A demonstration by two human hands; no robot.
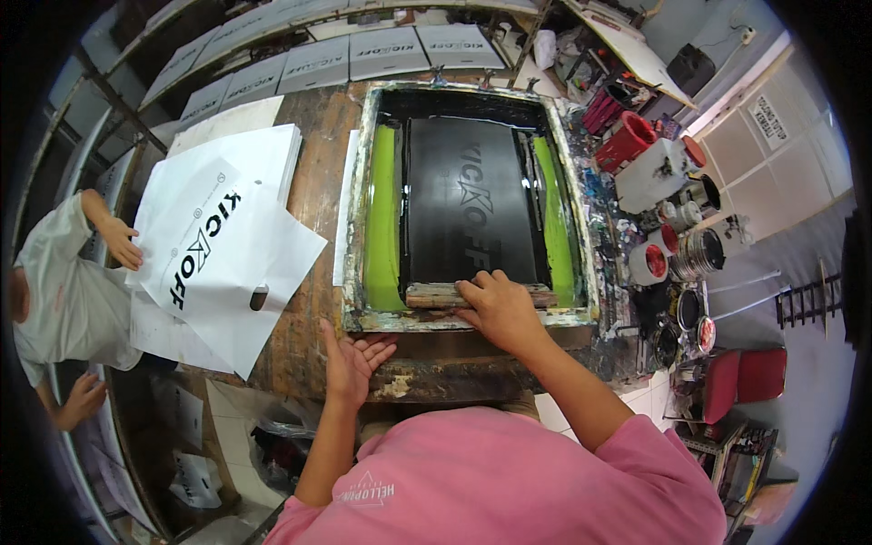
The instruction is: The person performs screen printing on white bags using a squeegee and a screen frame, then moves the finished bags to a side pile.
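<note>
Head view: right hand (pixel 497 309) clamped on squeegee (pixel 431 296) in screen frame (pixel 400 321), left hand (pixel 349 365) nearby, thumb and fingers apart.

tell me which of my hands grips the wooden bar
Your right hand: it holds the wooden bar, while your left hand is apart from it, open with palm showing.

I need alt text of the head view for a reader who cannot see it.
A person's right hand grips a wooden squeegee at the near end of a black-inked printing screen; the left hand is open near it. At left, a co-worker's hand is at a stack of white bags.
</note>
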